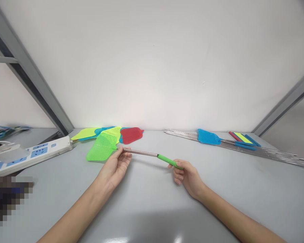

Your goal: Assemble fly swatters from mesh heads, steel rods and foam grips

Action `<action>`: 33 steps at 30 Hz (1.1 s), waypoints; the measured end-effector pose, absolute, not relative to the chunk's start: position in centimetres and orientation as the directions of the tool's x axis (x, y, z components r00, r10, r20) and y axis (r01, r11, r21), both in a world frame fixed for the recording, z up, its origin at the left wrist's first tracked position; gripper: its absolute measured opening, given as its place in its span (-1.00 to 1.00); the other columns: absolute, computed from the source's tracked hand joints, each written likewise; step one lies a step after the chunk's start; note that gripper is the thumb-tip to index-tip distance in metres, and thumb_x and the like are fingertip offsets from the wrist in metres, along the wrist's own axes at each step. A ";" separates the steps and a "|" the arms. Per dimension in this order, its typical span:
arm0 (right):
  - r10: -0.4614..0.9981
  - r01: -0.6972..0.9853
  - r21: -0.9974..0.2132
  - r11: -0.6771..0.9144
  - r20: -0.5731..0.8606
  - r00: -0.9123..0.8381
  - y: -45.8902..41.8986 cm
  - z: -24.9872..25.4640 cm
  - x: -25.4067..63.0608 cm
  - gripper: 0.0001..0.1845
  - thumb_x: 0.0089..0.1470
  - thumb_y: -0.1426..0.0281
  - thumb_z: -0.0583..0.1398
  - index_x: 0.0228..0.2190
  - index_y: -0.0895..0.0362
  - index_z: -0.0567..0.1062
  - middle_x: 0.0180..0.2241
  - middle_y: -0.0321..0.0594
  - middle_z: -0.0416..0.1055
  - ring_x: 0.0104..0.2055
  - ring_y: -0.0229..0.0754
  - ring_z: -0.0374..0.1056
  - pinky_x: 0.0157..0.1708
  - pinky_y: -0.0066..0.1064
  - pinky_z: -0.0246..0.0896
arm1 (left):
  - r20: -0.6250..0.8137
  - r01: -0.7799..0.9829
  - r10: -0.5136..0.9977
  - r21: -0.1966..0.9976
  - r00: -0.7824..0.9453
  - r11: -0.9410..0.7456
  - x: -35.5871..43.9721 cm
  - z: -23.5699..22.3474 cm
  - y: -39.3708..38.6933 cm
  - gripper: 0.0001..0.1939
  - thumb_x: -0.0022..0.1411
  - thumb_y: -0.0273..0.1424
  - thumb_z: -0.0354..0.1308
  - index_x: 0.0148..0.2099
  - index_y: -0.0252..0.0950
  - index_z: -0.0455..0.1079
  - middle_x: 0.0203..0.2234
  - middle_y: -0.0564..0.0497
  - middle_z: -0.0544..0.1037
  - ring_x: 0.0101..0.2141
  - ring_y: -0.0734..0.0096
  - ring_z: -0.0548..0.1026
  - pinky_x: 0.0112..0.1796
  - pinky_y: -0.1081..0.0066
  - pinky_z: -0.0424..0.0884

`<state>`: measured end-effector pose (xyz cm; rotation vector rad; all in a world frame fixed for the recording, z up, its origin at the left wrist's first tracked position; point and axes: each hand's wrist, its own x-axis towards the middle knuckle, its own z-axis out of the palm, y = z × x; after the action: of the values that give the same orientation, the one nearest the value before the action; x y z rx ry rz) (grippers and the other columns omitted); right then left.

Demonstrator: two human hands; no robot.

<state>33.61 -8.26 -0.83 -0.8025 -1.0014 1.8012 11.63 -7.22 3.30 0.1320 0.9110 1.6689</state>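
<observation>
A green fly swatter (101, 148) with a perforated head is held above the grey table between my two hands. My left hand (119, 163) is closed around its metal rod (142, 153), close to the head. My right hand (184, 173) pinches the green handle sleeve (167, 160) near its outer end. The sleeve's inner end meets the rod at a slight angle; how far the rod reaches inside is hidden. Just behind my left hand lie loose swatter heads, among them a red one (132, 135) and a yellow one (84, 133).
Back right, a blue fly swatter (209, 136) lies across several metal rods (268, 156), beside red, yellow and blue handle sleeves (243, 137). A white power strip (62, 145) with a plug in it stands at the left. A pale wall (154, 67) closes off the back.
</observation>
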 end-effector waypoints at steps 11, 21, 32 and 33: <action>0.917 -0.344 -0.907 -0.244 -0.101 -0.385 -8.2 -1.0 33.5 -0.76 -0.08 0.36 0.04 -0.49 0.25 0.44 -0.67 -0.43 -0.22 -0.67 -0.41 -0.22 -0.70 -0.52 -0.13 | -0.349 -0.767 0.868 0.640 -0.353 -0.055 11.6 3.1 -7.1 -0.81 0.16 -0.60 -0.07 -0.47 -0.42 0.28 -0.54 -0.02 0.35 -0.60 0.66 0.29 -0.59 0.64 0.37; 0.923 -0.269 -0.939 -0.215 -0.105 -0.370 -8.2 -1.0 33.5 -0.75 -0.09 0.35 0.03 -0.51 0.25 0.44 -0.68 -0.44 -0.23 -0.67 -0.41 -0.24 -0.71 -0.52 -0.12 | -0.334 -0.754 0.870 0.653 -0.362 -0.063 11.6 3.3 -7.3 -0.80 0.17 -0.60 -0.07 -0.47 -0.39 0.28 -0.53 0.00 0.34 -0.60 0.66 0.26 -0.59 0.67 0.37; 0.922 -0.182 -0.961 -0.208 -0.130 -0.364 -8.2 -1.1 33.4 -0.73 -0.07 0.30 0.04 -0.50 0.23 0.44 -0.69 -0.44 -0.22 -0.68 -0.41 -0.25 -0.72 -0.53 -0.11 | -0.223 -0.681 0.890 0.722 -0.398 -0.124 11.7 3.6 -7.6 -0.82 0.16 -0.60 -0.07 -0.45 -0.43 0.30 -0.51 -0.02 0.34 -0.59 0.66 0.26 -0.56 0.64 0.38; 0.922 -0.176 -0.962 -0.207 -0.131 -0.365 -8.2 -1.1 33.4 -0.72 -0.07 0.31 0.03 -0.50 0.23 0.44 -0.69 -0.44 -0.22 -0.68 -0.41 -0.24 -0.72 -0.53 -0.11 | -0.219 -0.677 0.891 0.725 -0.398 -0.124 11.8 3.6 -7.6 -0.82 0.16 -0.59 -0.06 -0.45 -0.44 0.30 -0.51 -0.02 0.34 -0.59 0.66 0.26 -0.56 0.64 0.38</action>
<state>33.41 -8.19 -1.08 -0.9793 -1.2094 1.6955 11.80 -7.62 3.57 0.3232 0.9398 1.7593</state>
